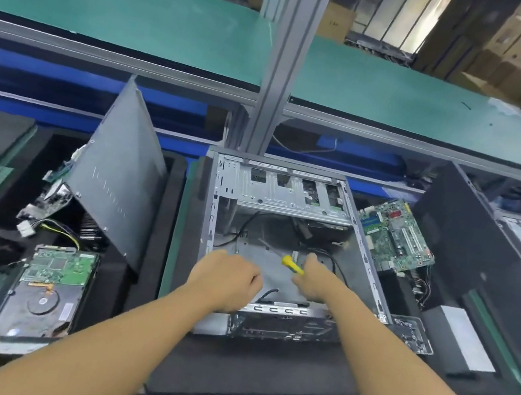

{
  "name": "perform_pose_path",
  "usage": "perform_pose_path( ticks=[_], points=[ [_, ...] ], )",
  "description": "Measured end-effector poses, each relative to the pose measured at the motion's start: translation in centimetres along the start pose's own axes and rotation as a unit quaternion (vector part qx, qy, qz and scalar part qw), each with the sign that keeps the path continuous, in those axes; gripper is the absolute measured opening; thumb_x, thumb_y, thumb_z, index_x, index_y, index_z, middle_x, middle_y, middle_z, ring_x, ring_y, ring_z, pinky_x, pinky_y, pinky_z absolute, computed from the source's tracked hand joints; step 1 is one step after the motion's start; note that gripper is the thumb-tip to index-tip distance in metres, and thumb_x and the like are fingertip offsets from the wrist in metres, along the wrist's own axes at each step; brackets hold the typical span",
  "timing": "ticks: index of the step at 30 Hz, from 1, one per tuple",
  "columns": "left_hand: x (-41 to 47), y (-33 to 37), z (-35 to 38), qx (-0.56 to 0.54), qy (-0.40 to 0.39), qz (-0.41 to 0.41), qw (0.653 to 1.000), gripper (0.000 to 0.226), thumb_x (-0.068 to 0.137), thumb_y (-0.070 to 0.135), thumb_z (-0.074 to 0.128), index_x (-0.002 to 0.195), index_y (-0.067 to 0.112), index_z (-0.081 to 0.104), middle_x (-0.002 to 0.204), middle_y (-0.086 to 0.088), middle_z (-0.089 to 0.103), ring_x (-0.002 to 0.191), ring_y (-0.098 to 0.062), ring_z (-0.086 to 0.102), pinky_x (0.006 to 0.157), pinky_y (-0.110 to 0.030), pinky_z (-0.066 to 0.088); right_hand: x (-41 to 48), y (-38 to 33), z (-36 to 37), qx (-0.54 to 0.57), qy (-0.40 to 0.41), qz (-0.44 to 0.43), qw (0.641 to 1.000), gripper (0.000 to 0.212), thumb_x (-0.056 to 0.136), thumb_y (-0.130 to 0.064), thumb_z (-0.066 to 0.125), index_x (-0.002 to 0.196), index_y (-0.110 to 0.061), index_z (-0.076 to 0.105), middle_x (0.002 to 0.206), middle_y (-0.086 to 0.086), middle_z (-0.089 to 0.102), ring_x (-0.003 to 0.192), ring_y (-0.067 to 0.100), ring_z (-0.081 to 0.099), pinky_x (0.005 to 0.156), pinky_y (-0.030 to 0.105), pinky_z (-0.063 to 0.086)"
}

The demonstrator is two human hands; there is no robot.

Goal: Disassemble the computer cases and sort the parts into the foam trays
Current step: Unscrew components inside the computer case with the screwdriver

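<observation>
An open grey computer case lies flat in front of me, mostly stripped, with black cables on its floor. My right hand reaches into the case and grips a yellow-handled screwdriver. My left hand hovers over the case's near left part with fingers curled; I cannot see anything in it. A green motherboard rests in the foam tray to the right. A hard drive lies in the left foam tray.
A grey side panel leans upright in the left tray over loose boards and a wire bundle. Another black case stands at the right. A green-topped shelf with an aluminium post runs across the back.
</observation>
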State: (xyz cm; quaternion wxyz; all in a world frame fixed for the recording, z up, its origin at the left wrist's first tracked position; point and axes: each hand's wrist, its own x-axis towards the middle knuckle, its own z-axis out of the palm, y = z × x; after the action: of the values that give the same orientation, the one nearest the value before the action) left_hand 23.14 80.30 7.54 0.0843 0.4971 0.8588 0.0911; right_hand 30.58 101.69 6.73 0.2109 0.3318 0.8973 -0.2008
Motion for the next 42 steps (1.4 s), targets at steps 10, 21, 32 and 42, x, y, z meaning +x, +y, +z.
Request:
perform_pose_path(
  ticks=[10,21,32,42],
  points=[
    [1.2,3.8,-0.1,-0.142,-0.106,0.075,0.981,0.059,0.087,0.066,0.055,0.138,0.04,0.044,0.141,0.02,0.051,0.121,-0.01,0.054,0.096,-0.032,0.045,-12.8,1.2,-1.0,0.561,0.14,-0.111,0.808,0.028,0.107,-0.038,0.042,0.097,-0.018,0.058,0.072,0.008,0.061,0.05,0.022,0.053,0.049,0.03,0.046],
    [1.1,7.3,2.0,-0.027,-0.027,0.101,0.994,0.049,0.095,0.055,0.05,0.14,0.058,0.031,0.134,0.016,0.06,0.114,-0.018,0.062,0.076,-0.031,0.045,-20.9,5.6,9.4,0.637,0.073,-0.038,0.766,0.02,0.106,-0.037,0.044,0.116,-0.039,0.061,0.068,0.004,0.053,0.045,0.019,0.043,0.044,0.026,0.035],
    [1.7,7.0,3.0,-0.024,-0.002,0.069,0.997,0.043,0.092,0.062,0.048,0.135,0.055,0.043,0.12,0.015,0.068,0.104,-0.016,0.065,0.068,-0.03,0.043,-20.6,4.9,12.1,0.617,0.053,0.008,0.785,0.023,0.103,-0.039,0.042,0.116,-0.051,0.057,0.064,-0.002,0.052,0.043,0.017,0.042,0.046,0.027,0.031],
    [1.8,6.7,3.4,-0.015,0.01,0.057,0.998,0.04,0.091,0.066,0.045,0.131,0.057,0.046,0.116,0.012,0.069,0.103,-0.018,0.065,0.076,-0.033,0.05,-20.3,5.5,11.0,0.686,-0.013,0.016,0.727,0.023,0.101,-0.034,0.045,0.114,-0.033,0.064,0.064,0.001,0.05,0.042,0.017,0.037,0.044,0.023,0.031]
  ],
)
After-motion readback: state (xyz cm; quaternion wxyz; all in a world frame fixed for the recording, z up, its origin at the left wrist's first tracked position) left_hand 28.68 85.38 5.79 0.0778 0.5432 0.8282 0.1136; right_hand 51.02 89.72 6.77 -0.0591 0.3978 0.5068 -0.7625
